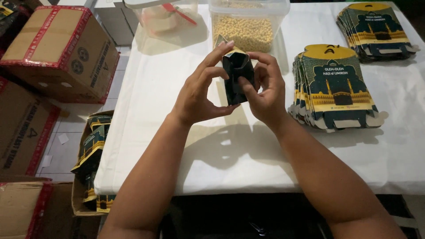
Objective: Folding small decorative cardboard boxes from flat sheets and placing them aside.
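Held between both hands at upper centre of the frame, above the desk: a small dark carton (237, 77), half folded, long axis upright, gold-edged top flap tilted up and left. Left hand (199, 90) curled on the carton's left side, index finger stretched up to the top flap, thumb pressing low on the left edge. Right hand (265, 86) pinching the right side, thumb across the dark front face, fingers wrapped behind; both hands equally close, touching the carton. Thin printed card, matte, creased into sharp panels. Below, white cloth over the desk (248, 159), soft and wrinkled. To the right, a stack of flat cartons (336, 88), green, gold and dark, with arched tops; a second stack (376, 28) in the upper right corner. Behind the hands, a clear plastic tub of pale yellow grains (248, 26); another clear tub (166, 17) to its left. At left, brown cardboard boxes (57, 48), and an open box of folded cartons (93, 159) on the floor.
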